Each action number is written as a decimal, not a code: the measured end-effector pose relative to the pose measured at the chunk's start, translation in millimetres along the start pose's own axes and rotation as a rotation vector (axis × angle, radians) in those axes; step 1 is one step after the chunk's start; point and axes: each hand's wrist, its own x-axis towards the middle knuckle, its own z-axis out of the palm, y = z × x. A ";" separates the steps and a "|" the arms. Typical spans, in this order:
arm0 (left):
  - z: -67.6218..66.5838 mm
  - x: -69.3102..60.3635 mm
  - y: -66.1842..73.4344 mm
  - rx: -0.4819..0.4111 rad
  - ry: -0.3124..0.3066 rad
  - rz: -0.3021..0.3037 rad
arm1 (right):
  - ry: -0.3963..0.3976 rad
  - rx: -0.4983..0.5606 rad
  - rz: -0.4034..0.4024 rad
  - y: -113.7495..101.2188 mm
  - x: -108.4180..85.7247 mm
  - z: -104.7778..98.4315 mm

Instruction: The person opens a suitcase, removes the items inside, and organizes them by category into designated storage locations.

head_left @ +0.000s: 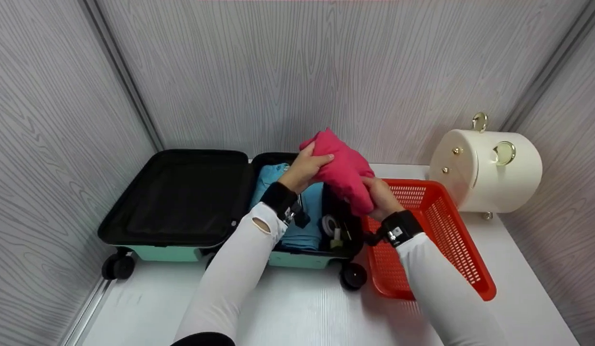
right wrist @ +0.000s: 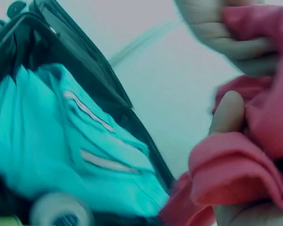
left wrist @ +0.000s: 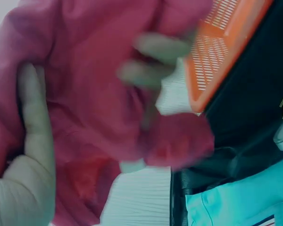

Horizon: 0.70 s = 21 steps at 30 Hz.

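Observation:
A bundled pink cloth (head_left: 343, 168), perhaps a garment, is held in the air above the right half of an open suitcase (head_left: 290, 259). My left hand (head_left: 304, 168) grips its left side, the thumb lying over the fabric; in the left wrist view that thumb (left wrist: 35, 122) presses into the folds. At the lower right, my right hand (head_left: 381, 197) holds a flap of the cloth. Its thumb (right wrist: 228, 113) shows in the right wrist view beside a folded edge. Some fingers of both hands are hidden by the fabric.
Folded blue clothes (head_left: 304, 226), a white roll (head_left: 329, 224) and a small green-and-white bottle (head_left: 336, 239) lie in the suitcase. Its black-lined lid half (head_left: 182, 197) lies open at left. A red plastic basket (head_left: 451, 230) adjoins its right side; behind stands a cream round case (head_left: 499, 178).

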 end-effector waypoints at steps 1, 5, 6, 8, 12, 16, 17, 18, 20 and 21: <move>2.2 0.3 -3.4 0.041 0.030 0.015 | 0.045 -0.051 -0.026 -5.2 -1.9 -6.1; 15.0 -0.3 -21.5 0.216 0.144 0.047 | 0.175 -0.303 -0.090 -25.1 -14.2 -36.5; 18.7 -1.1 -26.8 0.247 0.159 0.044 | 0.198 -0.375 -0.096 -28.8 -17.7 -44.2; 27.8 -3.1 -36.3 0.283 0.163 0.023 | 0.221 -0.507 -0.105 -34.9 -25.4 -58.6; 49.8 -6.9 -47.8 0.390 0.142 -0.005 | 0.235 -0.692 -0.111 -45.3 -38.2 -82.4; 73.5 -6.9 -51.4 0.526 0.146 0.000 | 0.247 -0.875 -0.102 -56.3 -45.4 -96.6; 79.4 -6.5 -52.2 0.561 0.153 -0.013 | 0.255 -0.937 -0.095 -58.4 -46.5 -98.9; 85.1 -6.0 -53.5 0.596 0.159 -0.027 | 0.259 -0.990 -0.085 -59.9 -47.4 -100.4; 94.8 -5.2 -57.8 0.631 0.154 -0.048 | 0.262 -1.099 -0.085 -61.4 -49.1 -102.3; 99.3 -5.2 -61.0 0.635 0.139 -0.046 | 0.258 -1.140 -0.097 -61.1 -49.6 -104.0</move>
